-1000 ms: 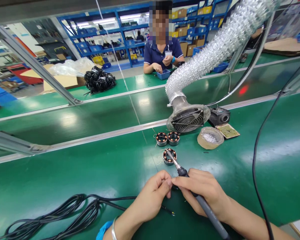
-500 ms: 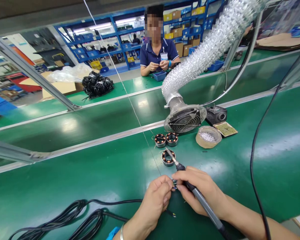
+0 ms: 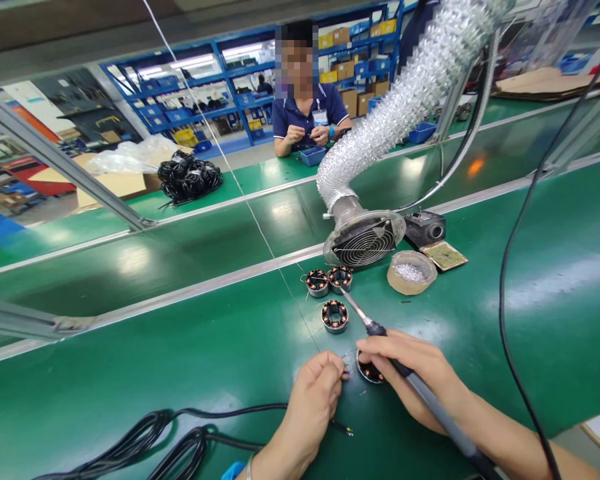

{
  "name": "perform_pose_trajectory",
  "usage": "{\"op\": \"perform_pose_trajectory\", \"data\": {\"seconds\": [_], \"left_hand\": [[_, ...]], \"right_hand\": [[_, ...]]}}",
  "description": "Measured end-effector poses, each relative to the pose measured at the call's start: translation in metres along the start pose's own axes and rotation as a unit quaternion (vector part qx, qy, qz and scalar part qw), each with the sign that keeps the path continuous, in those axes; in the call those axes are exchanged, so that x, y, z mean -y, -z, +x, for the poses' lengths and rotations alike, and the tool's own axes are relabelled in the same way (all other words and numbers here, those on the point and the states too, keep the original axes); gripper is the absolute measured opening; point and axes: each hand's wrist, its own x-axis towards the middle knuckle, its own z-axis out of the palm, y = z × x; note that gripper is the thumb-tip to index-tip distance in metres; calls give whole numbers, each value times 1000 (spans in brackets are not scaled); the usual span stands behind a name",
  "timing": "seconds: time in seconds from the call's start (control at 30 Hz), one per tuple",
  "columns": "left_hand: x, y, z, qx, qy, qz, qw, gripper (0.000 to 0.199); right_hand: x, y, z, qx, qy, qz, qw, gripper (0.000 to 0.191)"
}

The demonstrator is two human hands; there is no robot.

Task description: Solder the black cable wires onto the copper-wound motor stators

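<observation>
- Since half a second ago, the right hand (image 3: 420, 373) has left the wire ends and come to a black-and-copper ring with a silvery metal rim (image 3: 373, 371); the left hand (image 3: 314, 393) has hardly shifted.
- Left thumb and forefinger pinch the thin coloured wire ends (image 3: 347, 375) of a black sheathed cable.
- The right grips a grey-handled soldering iron (image 3: 437, 409), its fingers also touching that ring; whether the ring is lifted, I cannot tell.
- To do this well, I'd keep the iron's hot tip pointed outward, clear of cable and windings, and turn the ring with fingertips only.
- Beyond, towards the far edge of the green workbench (image 3: 205, 347), sit three similar rings (image 3: 335, 327), the tip close to one.
- Black cable loops (image 3: 130, 430) lie towards the bench's near edge, left.
</observation>
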Motion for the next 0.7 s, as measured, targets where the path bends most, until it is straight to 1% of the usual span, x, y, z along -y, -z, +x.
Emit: {"op": "perform_pose_trajectory", "data": {"seconds": [0.1,0.23,0.33,0.43,0.53,0.7], "left_hand": [[-2,-1,-1,-11,-3,3,1000,40],[-4,-4,-1,-24,-19,10,999,36],[-3,-4,-1,-27,-30,21,999,33],[-2,-3,0,-30,-38,28,998,33],[-1,-3,1,-30,-42,36,998,33],[1,-1,2,-30,-56,53,997,32]], "right_hand": [[14,13,-6,-5,-37,-2,999,40],[25,22,-15,-43,-65,6,997,30],[23,21,-19,-52,-80,4,995,23],[18,18,-21,-57,-83,10,995,19],[17,16,-21,-63,-83,11,994,18],[23,15,-15,-63,-68,9,996,18]]}}
